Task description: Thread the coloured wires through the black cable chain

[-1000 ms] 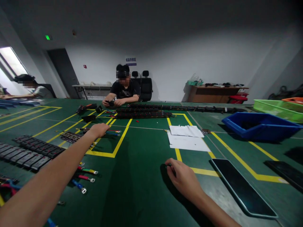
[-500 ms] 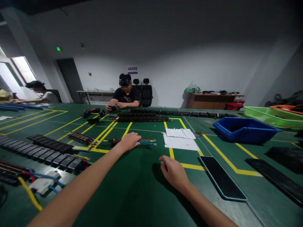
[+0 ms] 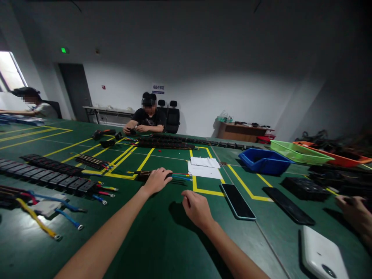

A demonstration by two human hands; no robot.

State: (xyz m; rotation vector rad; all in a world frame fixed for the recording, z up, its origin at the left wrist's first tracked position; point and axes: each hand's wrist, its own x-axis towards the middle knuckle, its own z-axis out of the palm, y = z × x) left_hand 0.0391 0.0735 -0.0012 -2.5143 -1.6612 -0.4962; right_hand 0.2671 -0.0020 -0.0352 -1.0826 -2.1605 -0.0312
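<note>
My left hand (image 3: 158, 180) lies over the right part of a black strip (image 3: 142, 176), its fingers bent down around it. Red, green and blue wires (image 3: 180, 175) with ring terminals stick out of the strip to the right of that hand. Closer to me and to the right, my right hand (image 3: 197, 208) is curled into a loose fist just above the green table; nothing shows in it. White sheets of paper (image 3: 205, 171) lie beyond it, and a phone (image 3: 237, 201) rests to its right.
Black socket strips (image 3: 55, 179) with ring-ended wires fill the left side. On the right stand a blue bin (image 3: 263, 162), a green basket (image 3: 299, 152) and an orange tray (image 3: 334, 155). A white device (image 3: 322, 252) lies near a co-worker's hand (image 3: 356, 213). Another co-worker (image 3: 148, 118) sits opposite.
The view has swung to the right, bringing in the white device and a co-worker's hand. My left hand stays on the strip. My right hand's fingers look more tightly curled.
</note>
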